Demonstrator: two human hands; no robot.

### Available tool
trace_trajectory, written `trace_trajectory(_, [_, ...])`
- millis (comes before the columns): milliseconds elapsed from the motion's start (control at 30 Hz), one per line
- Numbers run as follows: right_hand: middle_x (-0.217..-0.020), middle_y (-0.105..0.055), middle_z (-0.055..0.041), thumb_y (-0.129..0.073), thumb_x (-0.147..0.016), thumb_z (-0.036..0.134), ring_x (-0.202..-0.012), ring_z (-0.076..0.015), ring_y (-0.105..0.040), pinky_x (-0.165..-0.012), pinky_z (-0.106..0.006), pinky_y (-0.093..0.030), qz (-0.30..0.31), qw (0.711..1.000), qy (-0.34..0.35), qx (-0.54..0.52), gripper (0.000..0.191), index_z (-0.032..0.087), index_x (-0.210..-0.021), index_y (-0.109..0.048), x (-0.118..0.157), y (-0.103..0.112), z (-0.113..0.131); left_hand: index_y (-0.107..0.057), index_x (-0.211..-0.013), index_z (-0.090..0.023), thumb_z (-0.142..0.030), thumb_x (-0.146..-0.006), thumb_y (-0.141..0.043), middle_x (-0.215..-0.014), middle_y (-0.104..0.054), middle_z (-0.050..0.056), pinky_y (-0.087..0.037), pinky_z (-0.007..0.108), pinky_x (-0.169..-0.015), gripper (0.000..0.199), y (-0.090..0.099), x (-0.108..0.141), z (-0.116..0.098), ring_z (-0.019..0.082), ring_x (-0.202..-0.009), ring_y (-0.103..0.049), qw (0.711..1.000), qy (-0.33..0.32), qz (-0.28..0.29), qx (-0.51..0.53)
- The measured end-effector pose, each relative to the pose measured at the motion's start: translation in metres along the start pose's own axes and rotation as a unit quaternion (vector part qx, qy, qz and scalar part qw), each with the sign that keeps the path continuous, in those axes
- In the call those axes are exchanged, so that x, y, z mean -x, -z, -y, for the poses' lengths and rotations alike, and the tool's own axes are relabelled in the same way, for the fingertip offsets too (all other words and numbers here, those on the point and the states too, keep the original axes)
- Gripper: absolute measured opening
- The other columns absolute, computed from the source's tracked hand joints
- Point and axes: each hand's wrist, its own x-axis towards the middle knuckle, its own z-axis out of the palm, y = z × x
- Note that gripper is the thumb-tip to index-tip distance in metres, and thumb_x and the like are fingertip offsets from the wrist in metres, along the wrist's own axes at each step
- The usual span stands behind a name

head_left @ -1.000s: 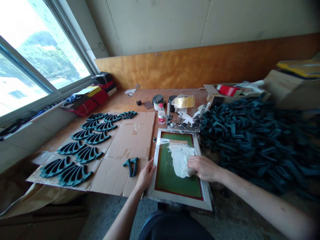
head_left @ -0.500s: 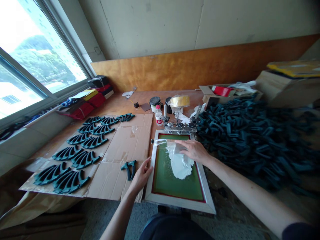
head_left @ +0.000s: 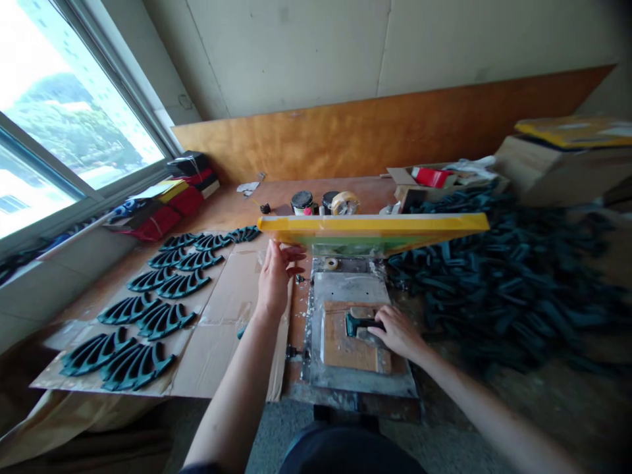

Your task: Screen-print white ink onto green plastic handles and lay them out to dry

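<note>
Our right hand is pinched down on a dark teal plastic part, thumb and fingers closed on it, and that part sits on a wooden pad taped to a scuffed metal print bed. Our left hand is open, fingers loosely curled right at the lower edge of a silkscreen frame, which is tipped up nearly edge-on above the bed, its yellow side facing us. Just left of the bed, a cardboard sheet carries rows of fan-shaped teal parts, and a big loose heap of teal parts lies to the right. Up behind the frame are a dark-lidded jar and a roll of tape - any labels there are too small or hidden to read, same for a red packet in the box.
</note>
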Motion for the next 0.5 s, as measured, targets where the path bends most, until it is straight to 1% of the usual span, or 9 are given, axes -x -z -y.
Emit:
trace_trajectory(67, [-0.085,-0.064,-0.0074,-0.060,-0.084,0.027,-0.083,-0.0212,-0.060,-0.073,-0.029,-0.043,0.021,0.999,-0.043,-0.005,0.012,0.018,-0.076,-0.058,0.007,-0.011,0.017,-0.058,-0.106,-0.018,-0.062,-0.081,-0.052,-0.083,-0.070,0.005,-0.046,0.020,-0.056,0.051,-0.004,0.022,0.022,0.013,-0.070,-0.065,0.999,0.022,-0.041,0.009])
trace_trajectory(133, [-0.080,-0.063,-0.0061,-0.050,-0.090,0.025,-0.077,-0.0198,-0.059,-0.070,-0.030,-0.042,0.003,0.996,-0.078,-0.034,0.014,0.019,-0.079,-0.055,0.013,-0.013,0.039,-0.062,-0.099,-0.012,-0.065,-0.076,-0.057,-0.076,-0.070,0.009,-0.044,0.020,-0.050,0.057,-0.004,0.060,0.055,0.015,-0.062,-0.064,0.988,0.152,-0.016,-0.019])
trace_trajectory(167, [-0.080,-0.062,-0.0060,-0.047,-0.093,0.026,-0.077,-0.0199,-0.059,-0.071,-0.030,-0.042,-0.021,0.996,-0.077,-0.047,0.016,0.019,-0.080,-0.054,0.018,-0.013,0.053,-0.064,-0.096,-0.010,-0.067,-0.073,-0.059,-0.079,-0.071,0.013,-0.043,0.021,-0.048,0.061,-0.004,0.081,0.073,0.018,-0.064,-0.066,0.967,0.252,0.024,-0.041])
trace_trajectory(233, [-0.084,-0.061,-0.0066,-0.046,-0.093,0.026,-0.083,-0.0216,-0.058,-0.075,-0.033,-0.043,-0.069,0.995,-0.023,-0.068,0.014,0.019,-0.084,-0.053,0.027,-0.011,0.080,-0.064,-0.099,-0.013,-0.067,-0.071,-0.062,-0.094,-0.072,0.015,-0.049,0.025,-0.052,0.061,-0.002,0.118,0.105,0.023,-0.079,-0.069,0.929,0.366,0.050,-0.022])
trace_trajectory(300, [-0.090,-0.061,-0.0066,-0.049,-0.092,0.023,-0.091,-0.0224,-0.056,-0.081,-0.034,-0.044,-0.074,0.990,0.088,-0.078,0.008,0.019,-0.089,-0.055,0.034,-0.009,0.096,-0.063,-0.095,-0.016,-0.063,-0.069,-0.067,-0.097,-0.071,0.011,-0.052,0.027,-0.059,0.054,0.007,0.140,0.127,0.023,-0.087,-0.068,0.917,0.397,0.020,0.019])
trace_trajectory(333, [-0.092,-0.061,-0.0061,-0.049,-0.092,0.021,-0.093,-0.0218,-0.055,-0.083,-0.034,-0.044,-0.066,0.985,0.136,-0.077,0.008,0.019,-0.091,-0.057,0.035,-0.006,0.095,-0.063,-0.091,-0.016,-0.061,-0.068,-0.068,-0.093,-0.071,0.010,-0.052,0.027,-0.059,0.051,0.016,0.142,0.134,0.022,-0.086,-0.068,0.919,0.394,-0.002,0.027])
trace_trajectory(400, [-0.095,-0.062,-0.0060,-0.046,-0.091,0.015,-0.095,-0.0207,-0.055,-0.084,-0.034,-0.045,-0.061,0.983,0.169,-0.043,0.016,0.020,-0.095,-0.061,0.032,0.003,0.070,-0.063,-0.087,-0.014,-0.061,-0.068,-0.067,-0.086,-0.071,0.009,-0.050,0.025,-0.055,0.051,0.047,0.133,0.142,0.021,-0.077,-0.068,0.926,0.375,-0.048,-0.002])
trace_trajectory(433, [-0.097,-0.062,-0.0069,-0.044,-0.089,0.011,-0.095,-0.0210,-0.054,-0.083,-0.034,-0.045,-0.069,0.987,0.146,-0.005,0.022,0.020,-0.096,-0.063,0.030,0.008,0.046,-0.063,-0.087,-0.014,-0.062,-0.071,-0.063,-0.084,-0.071,0.010,-0.049,0.024,-0.054,0.051,0.069,0.123,0.143,0.020,-0.074,-0.068,0.928,0.364,-0.075,-0.037])
trace_trajectory(500, [-0.098,-0.063,-0.0116,-0.042,-0.082,0.003,-0.094,-0.0245,-0.054,-0.080,-0.037,-0.046,-0.085,0.989,0.050,0.113,0.030,0.016,-0.093,-0.066,0.028,0.018,-0.015,-0.062,-0.086,-0.013,-0.059,-0.080,-0.049,-0.081,-0.071,0.010,-0.050,0.026,-0.054,0.048,0.121,0.099,0.143,0.020,-0.070,-0.069,0.922,0.326,-0.140,-0.156])
